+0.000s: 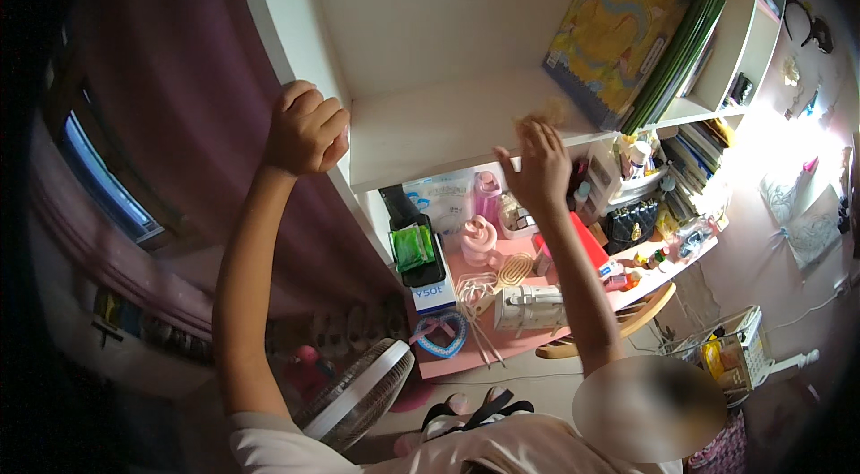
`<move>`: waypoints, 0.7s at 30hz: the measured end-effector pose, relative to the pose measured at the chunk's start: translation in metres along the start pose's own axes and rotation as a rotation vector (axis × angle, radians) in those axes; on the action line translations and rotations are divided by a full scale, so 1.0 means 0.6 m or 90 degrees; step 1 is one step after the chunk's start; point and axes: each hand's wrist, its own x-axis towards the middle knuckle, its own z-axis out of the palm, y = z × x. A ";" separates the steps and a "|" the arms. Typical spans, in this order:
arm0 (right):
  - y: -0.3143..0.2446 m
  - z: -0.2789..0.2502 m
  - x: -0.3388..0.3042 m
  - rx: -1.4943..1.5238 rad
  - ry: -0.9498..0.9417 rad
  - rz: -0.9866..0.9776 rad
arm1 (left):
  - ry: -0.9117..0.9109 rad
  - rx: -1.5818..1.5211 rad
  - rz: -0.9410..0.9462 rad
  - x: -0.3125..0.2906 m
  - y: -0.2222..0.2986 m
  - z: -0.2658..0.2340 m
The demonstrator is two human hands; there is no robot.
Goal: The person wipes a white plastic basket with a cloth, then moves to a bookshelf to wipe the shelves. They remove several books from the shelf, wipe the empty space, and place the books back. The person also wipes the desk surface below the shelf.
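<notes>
My left hand (309, 129) is closed, its fingers curled round the front edge of the white shelf's side panel (276, 48). On the front of the shelf board (430, 138), my right hand (540, 165) has its fingers together and its thumb apart. A small tan, crumpled, cloth-like thing (554, 112) shows under and beyond those fingertips, blurred. To the right of it, a large book with a yellow and blue cover (618, 21) leans against a row of thin green books (676, 62) in the same compartment.
Below the shelf is a pink desk (439, 365) with a green packet (413, 246), a pink lidded cup (478, 237), a white case (528, 306) and a black quilted bag (632, 223). A fan (358, 393) stands at lower left, beside a purple curtain (179, 71). A wooden chair (649, 313) is at the desk.
</notes>
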 end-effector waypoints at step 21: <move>-0.075 0.120 0.086 0.023 -0.281 -0.181 | 0.033 -0.026 0.004 -0.004 -0.004 0.011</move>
